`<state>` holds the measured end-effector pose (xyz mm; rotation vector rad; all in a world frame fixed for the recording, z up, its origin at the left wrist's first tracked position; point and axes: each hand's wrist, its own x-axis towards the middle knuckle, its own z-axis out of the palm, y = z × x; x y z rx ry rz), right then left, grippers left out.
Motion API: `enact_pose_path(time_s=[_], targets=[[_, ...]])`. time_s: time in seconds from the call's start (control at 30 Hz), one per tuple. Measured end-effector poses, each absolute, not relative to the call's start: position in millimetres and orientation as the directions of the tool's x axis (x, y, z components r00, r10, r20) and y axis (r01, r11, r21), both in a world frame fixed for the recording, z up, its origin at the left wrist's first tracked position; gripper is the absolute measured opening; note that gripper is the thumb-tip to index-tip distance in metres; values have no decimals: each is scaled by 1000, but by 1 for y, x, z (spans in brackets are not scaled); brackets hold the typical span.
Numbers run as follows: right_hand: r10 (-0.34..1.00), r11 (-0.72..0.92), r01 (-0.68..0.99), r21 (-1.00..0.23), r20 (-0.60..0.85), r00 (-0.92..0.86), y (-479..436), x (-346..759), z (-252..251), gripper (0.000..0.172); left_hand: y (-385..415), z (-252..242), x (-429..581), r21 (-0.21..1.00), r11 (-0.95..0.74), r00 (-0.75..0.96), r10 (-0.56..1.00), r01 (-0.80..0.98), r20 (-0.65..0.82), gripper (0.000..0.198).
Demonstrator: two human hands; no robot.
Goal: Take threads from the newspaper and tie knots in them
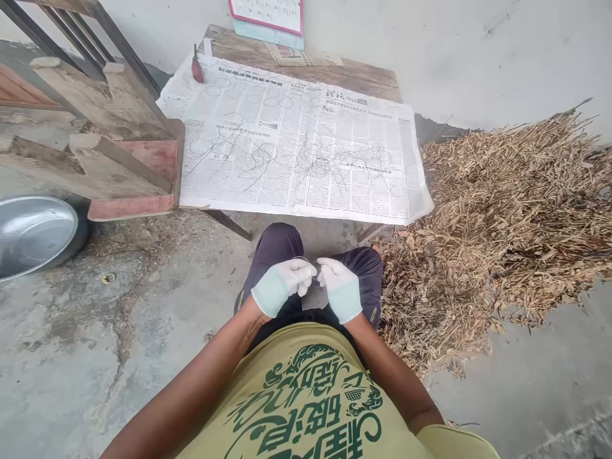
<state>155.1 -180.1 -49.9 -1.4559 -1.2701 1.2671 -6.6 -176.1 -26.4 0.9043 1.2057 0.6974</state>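
Note:
My left hand (pixel 288 281), in a white glove with a pale green cuff, is closed on a thin dark wire loop (pixel 301 258) above my lap. Close beside it, my right hand (pixel 335 280) wears a matching glove, with its fingers pinched together near the same wire; what they hold is too small to make out. Beyond my knees, newspaper (pixel 291 191) covers a low table. Thin wires (pixel 320 159) lie on it in loose tangles, with several small wire rings (pixel 272 101) toward the back. A red-handled tool (pixel 197 70) rests at the far left corner.
A wooden frame (pixel 129 159) stands against the table's left side, with a metal basin (pixel 38 233) on the floor farther left. Dry stalks (pixel 516 217) are heaped at the right. A calendar (pixel 270 14) stands at the table's back, by the wall.

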Motion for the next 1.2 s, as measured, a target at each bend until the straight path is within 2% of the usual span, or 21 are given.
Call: enact_pose_path(time_s=[0.07,0.13,0.23,0.43,0.73,0.87,0.97,1.03,1.2], targets=[[999,-33,314,-949,-39,-13,-181,158,-55,27,-176,-25,-7,874,485,270,837,34,-476,43],[993,116,478,-871,94,-68,-181,162,-57,31,-177,-27,-8,866,500,305,822,18,-481,42],[970,244,646,-723,180,-165,-181,167,-59,38,-179,-36,-10,829,552,340,799,-90,-495,35],[935,353,767,-536,223,-275,-182,168,-66,37,-182,-51,-10,722,631,344,770,-284,-537,34],[903,425,841,-334,221,-369,-180,170,-65,34,-180,-51,-7,685,637,343,770,-354,-538,32],[893,445,861,-245,197,-406,-179,170,-60,32,-179,-48,-5,719,613,349,786,-328,-510,31],[892,451,859,-241,154,-425,-177,168,-59,29,-180,-43,-4,765,592,297,801,-256,-520,31],[898,441,852,-282,149,-415,-177,167,-60,28,-181,-39,-4,781,591,279,799,-202,-532,30],[907,419,717,-557,220,-359,-180,167,-64,34,-182,-34,-5,821,542,254,832,-178,-494,35]])
